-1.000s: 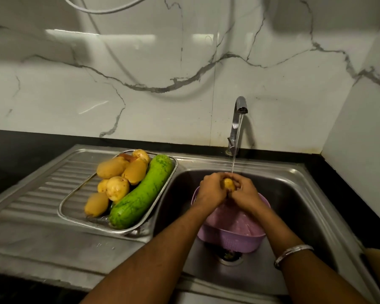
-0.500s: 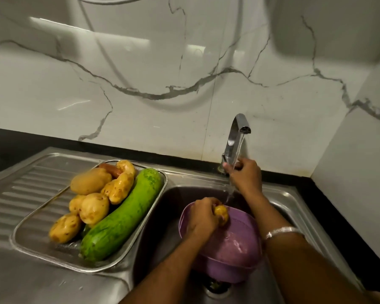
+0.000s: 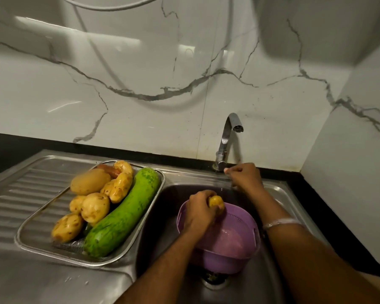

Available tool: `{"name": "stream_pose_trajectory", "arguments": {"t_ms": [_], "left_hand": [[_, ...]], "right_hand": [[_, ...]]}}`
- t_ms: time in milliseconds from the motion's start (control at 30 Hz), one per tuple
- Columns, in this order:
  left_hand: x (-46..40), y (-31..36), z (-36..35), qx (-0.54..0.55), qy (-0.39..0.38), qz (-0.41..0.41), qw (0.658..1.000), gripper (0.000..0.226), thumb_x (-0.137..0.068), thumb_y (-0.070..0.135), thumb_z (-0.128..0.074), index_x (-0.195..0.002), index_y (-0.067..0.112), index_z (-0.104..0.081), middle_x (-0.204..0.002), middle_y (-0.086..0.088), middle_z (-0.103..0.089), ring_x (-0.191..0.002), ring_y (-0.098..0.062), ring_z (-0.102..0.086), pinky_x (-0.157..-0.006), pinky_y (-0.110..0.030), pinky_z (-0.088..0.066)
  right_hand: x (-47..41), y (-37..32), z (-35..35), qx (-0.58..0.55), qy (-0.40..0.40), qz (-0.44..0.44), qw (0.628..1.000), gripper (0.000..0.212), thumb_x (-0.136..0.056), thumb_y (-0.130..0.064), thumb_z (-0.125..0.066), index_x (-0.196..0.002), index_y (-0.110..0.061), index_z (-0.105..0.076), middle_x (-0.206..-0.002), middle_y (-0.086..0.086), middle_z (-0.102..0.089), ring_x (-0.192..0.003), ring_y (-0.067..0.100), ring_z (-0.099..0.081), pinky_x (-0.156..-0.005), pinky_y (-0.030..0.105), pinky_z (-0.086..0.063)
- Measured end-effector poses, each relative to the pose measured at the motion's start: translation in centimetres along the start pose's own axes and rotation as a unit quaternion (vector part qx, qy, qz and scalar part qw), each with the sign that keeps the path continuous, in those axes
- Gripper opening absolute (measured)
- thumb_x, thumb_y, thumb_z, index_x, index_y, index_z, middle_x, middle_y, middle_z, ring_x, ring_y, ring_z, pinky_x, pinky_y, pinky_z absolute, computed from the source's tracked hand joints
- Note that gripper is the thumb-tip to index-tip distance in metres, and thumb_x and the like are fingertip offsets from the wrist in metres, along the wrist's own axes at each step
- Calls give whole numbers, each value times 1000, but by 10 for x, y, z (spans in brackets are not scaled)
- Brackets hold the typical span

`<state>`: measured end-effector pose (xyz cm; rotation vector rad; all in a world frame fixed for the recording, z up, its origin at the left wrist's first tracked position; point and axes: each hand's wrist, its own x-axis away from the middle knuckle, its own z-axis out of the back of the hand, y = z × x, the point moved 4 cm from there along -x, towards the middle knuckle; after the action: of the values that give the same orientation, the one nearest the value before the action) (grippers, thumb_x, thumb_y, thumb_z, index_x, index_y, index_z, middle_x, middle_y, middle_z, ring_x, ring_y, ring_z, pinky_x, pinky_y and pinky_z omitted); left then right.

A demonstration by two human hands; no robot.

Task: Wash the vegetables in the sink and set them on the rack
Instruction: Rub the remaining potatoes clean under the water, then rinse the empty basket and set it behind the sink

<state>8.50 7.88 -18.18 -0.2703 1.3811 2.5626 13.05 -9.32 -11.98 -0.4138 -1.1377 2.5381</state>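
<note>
While the left hand [image 3: 201,212] curls its fingers [image 3: 215,208] tight around a small yellow potato [image 3: 216,201], holding it at the back rim of the purple colander [image 3: 233,242], the right hand [image 3: 246,175] sits further up and to the right, at the foot of the chrome tap [image 3: 227,139]. Its fingers are bunched and curled there, but whether they actually grip a handle or only rest by the tap base cannot be told, since that spot is blurred. A silver bangle [image 3: 281,222] circles the right wrist.

The colander stands in the steel sink [image 3: 162,216], lower centre of the frame, just above the drain [image 3: 213,279], with a little water pooled in its bottom.

Left of the basin, on the ribbed draining board [image 3: 15,200], lies a mesh rack [image 3: 40,233]. It carries a long green gourd [image 3: 123,211] lying diagonally along its right side, and a heap of potatoes [image 3: 92,194] touching it on the left. A reddish vegetable [image 3: 109,170] shows at the back of the heap, mostly hidden.

Behind everything runs a white marble wall [image 3: 140,73] with grey veins, and a dark tabletop [image 3: 13,148] edges the sink at the left and right
</note>
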Motion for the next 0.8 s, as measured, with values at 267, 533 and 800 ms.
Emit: {"name": "stream_pose_trajectory", "arguments": {"t_ms": [267,533,800], "left_hand": [[34,12,20,-87,-26,-69,993,46,-75,35,-84,-119,33,-69,-115,10,-69,-104,-10,-64,-90,-23,-48],[71,56,102,1,107,-149,983,39,-74,43,-81,-107,31,-63,-101,15,-64,-91,-2,-61,-78,-28,-54],[92,4,255,-26,165,-40,985,27,-85,36,-78,-109,32,-67,-95,12,-70,-85,-6,-69,-73,-33,-61]], "right_hand": [[102,73,-9,164,-71,-71,981,33,-81,-54,-72,-96,-24,-74,-101,1,-74,-96,24,-70,-88,38,-57],[104,91,8,176,11,-51,983,16,-82,-45,-74,-90,-31,-74,-103,2,-74,-100,30,-69,-87,37,-54],[90,115,0,148,-45,-88,984,24,-76,-49,-77,-84,-26,-73,-90,2,-72,-86,29,-68,-86,44,-57]]}}
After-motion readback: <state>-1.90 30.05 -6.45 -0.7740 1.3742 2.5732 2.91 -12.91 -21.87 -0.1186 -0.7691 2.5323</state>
